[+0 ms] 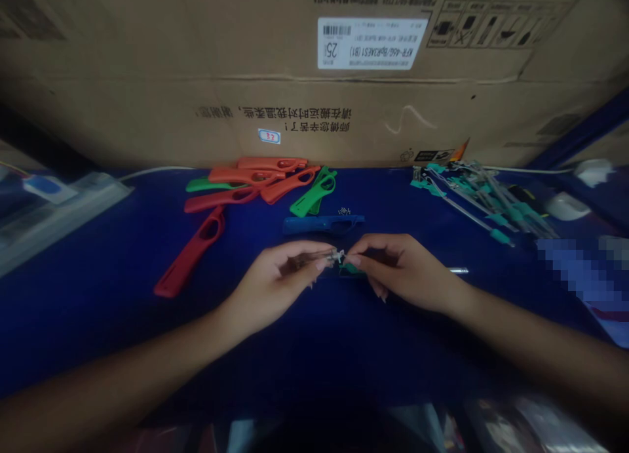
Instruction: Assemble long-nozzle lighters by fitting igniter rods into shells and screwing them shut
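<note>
My left hand is closed, thumb and fingers pinching a small pale fitting whose end sticks out toward the right. My right hand is closed in a pinch at that end; what its fingertips hold is too small to make out. Just below the fingertips shows a green part, and a shiny metal rod end pokes out beyond the right wrist. Behind the hands lies a blue lighter handle shell, with several tiny metal pieces beside it.
Several orange, red and green handle shells are heaped at the back left, with one red shell nearer. At the back right lies a pile of metal rods with teal ends. A cardboard wall closes off the blue tabletop.
</note>
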The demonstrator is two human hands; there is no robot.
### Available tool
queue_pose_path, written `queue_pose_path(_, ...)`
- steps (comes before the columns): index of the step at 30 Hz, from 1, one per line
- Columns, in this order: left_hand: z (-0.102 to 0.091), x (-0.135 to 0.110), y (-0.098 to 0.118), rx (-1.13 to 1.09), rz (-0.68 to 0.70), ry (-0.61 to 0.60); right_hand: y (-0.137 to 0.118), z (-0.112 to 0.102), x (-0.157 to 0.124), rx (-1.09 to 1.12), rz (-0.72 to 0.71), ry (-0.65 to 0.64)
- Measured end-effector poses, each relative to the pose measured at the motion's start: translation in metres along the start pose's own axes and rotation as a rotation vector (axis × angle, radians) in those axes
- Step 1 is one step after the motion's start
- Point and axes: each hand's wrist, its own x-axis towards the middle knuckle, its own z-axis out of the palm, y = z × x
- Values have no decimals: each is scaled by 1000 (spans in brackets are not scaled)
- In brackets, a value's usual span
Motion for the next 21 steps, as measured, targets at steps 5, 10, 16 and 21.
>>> queue_pose_path(5, -1, 0, 0, -3, 20, -1, 0, -2, 2, 8, 1, -7)
queue_pose_path(10, 0, 0, 0, 12, 39, -2, 2, -3, 2, 16, -11, -27)
queue_pose_path(16, -2, 1, -4, 50, 54, -12, 2, -3, 1, 13, -23, -30)
queue_pose_path(21, -3, 0, -5, 92, 78, -29, 3, -3, 1, -9, -31, -34)
